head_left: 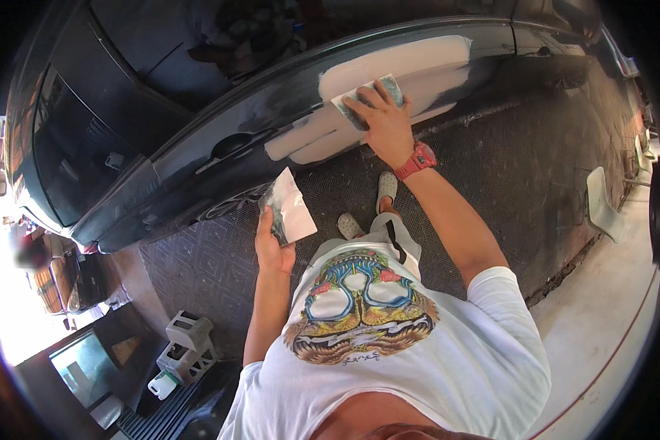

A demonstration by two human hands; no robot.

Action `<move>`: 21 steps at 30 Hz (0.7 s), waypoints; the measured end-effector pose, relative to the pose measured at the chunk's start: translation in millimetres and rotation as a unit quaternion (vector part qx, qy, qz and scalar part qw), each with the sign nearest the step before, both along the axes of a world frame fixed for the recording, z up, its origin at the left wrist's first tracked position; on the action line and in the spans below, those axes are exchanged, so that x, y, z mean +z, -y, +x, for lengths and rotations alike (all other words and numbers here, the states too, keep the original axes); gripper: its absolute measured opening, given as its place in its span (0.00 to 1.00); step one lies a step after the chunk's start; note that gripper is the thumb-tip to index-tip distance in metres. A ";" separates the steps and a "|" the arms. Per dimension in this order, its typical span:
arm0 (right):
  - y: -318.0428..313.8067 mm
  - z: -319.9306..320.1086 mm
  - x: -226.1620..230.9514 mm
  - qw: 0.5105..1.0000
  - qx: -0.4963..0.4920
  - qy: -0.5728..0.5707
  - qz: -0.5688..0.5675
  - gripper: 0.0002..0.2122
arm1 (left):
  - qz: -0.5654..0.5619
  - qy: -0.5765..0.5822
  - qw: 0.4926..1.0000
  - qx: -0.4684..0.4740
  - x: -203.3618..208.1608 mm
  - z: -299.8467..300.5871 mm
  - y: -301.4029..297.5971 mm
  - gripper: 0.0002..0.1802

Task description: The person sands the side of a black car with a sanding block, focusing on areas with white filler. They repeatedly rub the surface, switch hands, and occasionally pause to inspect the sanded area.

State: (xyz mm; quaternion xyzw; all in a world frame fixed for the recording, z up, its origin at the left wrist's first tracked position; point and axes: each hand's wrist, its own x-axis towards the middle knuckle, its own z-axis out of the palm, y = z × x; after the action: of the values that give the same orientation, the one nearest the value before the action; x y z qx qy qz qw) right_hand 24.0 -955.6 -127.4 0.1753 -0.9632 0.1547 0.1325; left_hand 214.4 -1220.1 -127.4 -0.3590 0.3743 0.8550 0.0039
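My right hand (387, 125) presses a flat rectangular grey-green spreader (394, 89) with pale smears against the side of a dark car (271, 99). Its fingers lie spread across the spreader's back. Under and around it, broad streaks of pale pinkish filler (418, 60) cover part of the body panel. Lower and to the left, my left hand (273, 246) grips a thin rectangular putty board (295, 209) by its edge, thumb along one side. Pale putty coats much of that board's face. It is held away from the car.
A door handle (231, 147) sits left of the filler. Behind me at lower left are a grey plastic step stool (191, 337) and a white container (163, 384). A pale chair (601, 204) stands at right on the concrete beside dark textured flooring (513, 176).
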 end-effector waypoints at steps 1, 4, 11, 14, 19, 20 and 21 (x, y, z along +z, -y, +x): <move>-0.5 1.8 6.5 1.000 -0.010 0.006 0.001 0.35 | 0.001 -0.001 1.000 0.000 0.0 0.7 0.4 0.22; 7.4 -16.0 24.7 0.998 -0.032 -0.045 -0.036 0.35 | 0.003 0.002 1.000 -0.002 -0.6 3.6 1.4 0.22; 38.0 -19.0 5.4 0.998 -0.029 -0.045 -0.037 0.36 | 0.000 0.011 1.000 -0.009 1.7 0.6 -1.9 0.22; 33.6 3.2 -19.5 0.998 -0.012 -0.031 -0.048 0.39 | -0.002 0.011 1.000 -0.006 0.8 -2.3 -1.8 0.23; 11.5 15.9 -37.8 0.999 -0.012 -0.012 -0.043 0.39 | -0.003 0.000 1.000 0.009 6.8 -5.0 -5.4 0.23; 9.4 16.0 -30.8 0.998 -0.019 -0.006 -0.054 0.39 | -0.005 0.006 1.000 0.012 10.6 -4.9 -7.0 0.23; 8.2 10.5 -22.4 0.997 -0.024 -0.025 -0.069 0.38 | -0.007 0.011 1.000 0.015 12.6 -5.6 -7.6 0.23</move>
State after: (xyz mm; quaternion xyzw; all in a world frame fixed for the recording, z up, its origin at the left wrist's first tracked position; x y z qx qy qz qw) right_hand 34.5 -963.8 -149.8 0.1462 -0.9507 0.2129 0.1715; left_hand 208.9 -1212.5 -114.8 -0.3743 0.3743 0.8484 -0.0073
